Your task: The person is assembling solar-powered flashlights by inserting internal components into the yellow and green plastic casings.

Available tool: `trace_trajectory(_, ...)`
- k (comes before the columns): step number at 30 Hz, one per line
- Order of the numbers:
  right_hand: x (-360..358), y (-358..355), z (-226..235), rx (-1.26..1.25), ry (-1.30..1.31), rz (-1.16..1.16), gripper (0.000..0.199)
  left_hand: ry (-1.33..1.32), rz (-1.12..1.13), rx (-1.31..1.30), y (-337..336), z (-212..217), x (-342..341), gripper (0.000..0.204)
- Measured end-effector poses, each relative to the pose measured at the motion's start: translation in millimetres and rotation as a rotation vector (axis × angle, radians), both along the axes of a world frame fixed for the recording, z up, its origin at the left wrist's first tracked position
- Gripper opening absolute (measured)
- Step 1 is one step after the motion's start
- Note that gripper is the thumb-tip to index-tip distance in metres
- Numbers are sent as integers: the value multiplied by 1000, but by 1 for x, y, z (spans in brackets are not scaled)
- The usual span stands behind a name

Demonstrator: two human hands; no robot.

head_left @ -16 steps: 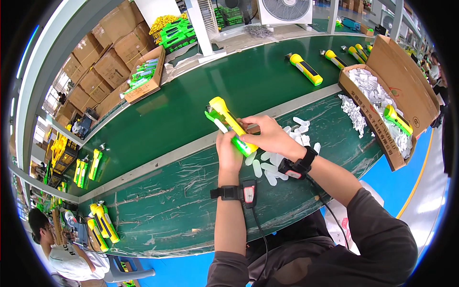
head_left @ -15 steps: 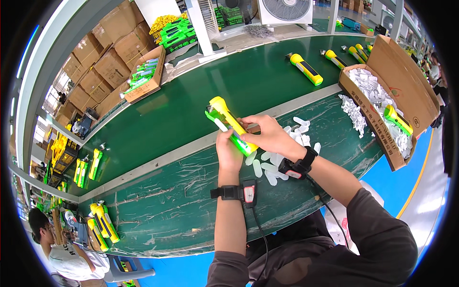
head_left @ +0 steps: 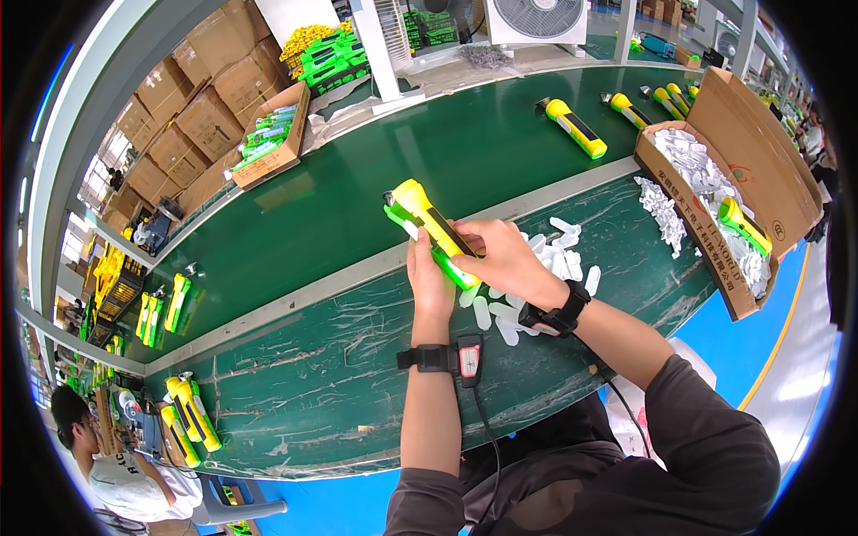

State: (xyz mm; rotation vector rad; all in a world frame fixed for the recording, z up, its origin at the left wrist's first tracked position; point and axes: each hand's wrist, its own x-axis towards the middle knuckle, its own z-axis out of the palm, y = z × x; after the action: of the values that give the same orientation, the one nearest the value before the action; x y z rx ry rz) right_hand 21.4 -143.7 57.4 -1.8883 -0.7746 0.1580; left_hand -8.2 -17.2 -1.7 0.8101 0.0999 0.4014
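Note:
I hold a yellow and green flashlight (head_left: 427, 223) over the near green table (head_left: 295, 375). My left hand (head_left: 432, 279) grips its lower body from underneath. My right hand (head_left: 500, 259) covers its handle end from the right, fingertips pressed on the green side. The lamp head points up and to the left. Small white plastic pieces (head_left: 536, 268) lie scattered on the table under and to the right of my hands. Both wrists wear black bands.
An open cardboard box (head_left: 760, 170) of white pieces and one flashlight stands at the right. More flashlights (head_left: 576, 128) lie on the green conveyor belt (head_left: 357, 179) beyond. Further flashlights (head_left: 188, 420) rest at the lower left near another person (head_left: 107, 464). Stacked cartons (head_left: 179, 98) line the far left.

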Motion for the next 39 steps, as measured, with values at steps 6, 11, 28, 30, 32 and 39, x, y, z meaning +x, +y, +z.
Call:
trace_trajectory(6, -3, 7, -10, 110, 14, -1, 32, 88, 141, 69, 4, -7, 3, 35)
trace_trajectory(11, -3, 6, -2, 27, 77, 16, 38, 94, 116, 62, 3, -3, 2, 40)
trace_trajectory(28, 3, 6, -10, 96, 49, 63, 40, -62, 83, 35, 0, -1, 0, 53)
trace_trajectory(30, 4, 8, -15, 89, 6, 39, 39, -72, 89, 58, -2, 2, 0, 51)
trace_trajectory(32, 3, 9, -16, 82, -38, 15, 38, -63, 106, 82, -6, 6, -1, 46)
trace_trajectory(39, 0, 0, -5, 24, -199, 65, 35, -89, 96, 229, -6, 6, -3, 35)
